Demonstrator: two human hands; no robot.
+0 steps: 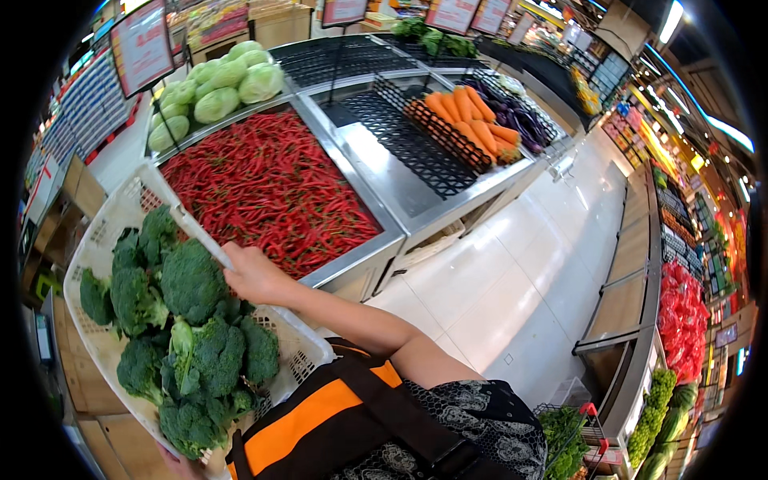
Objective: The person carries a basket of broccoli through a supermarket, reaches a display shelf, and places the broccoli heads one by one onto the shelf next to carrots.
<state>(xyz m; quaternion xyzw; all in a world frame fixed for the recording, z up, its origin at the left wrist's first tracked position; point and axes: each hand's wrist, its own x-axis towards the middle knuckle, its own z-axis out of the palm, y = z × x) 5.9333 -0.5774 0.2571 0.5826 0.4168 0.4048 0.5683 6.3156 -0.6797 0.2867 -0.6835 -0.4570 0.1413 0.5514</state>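
A white perforated plastic crate [90,264] is held tilted against my body, at the left of the view. Several heads of broccoli [192,282] lie inside it, green crowns mostly upward. My right hand [255,273] grips the crate's far rim, fingers wrapped over its edge. Only a sliver of my left hand [173,463] shows at the bottom, against the crate's opposite side; most of it is hidden beneath. Just beyond the right hand, a steel-framed bin holds a heap of red chili peppers [264,186].
Pale green cabbages [219,90] are piled behind the chilies. Carrots [474,120] and eggplants [522,114] sit right of a black mesh display panel [396,132]. A tiled aisle [498,282] runs along the right. Leafy greens [564,441] fill a wire cart at lower right.
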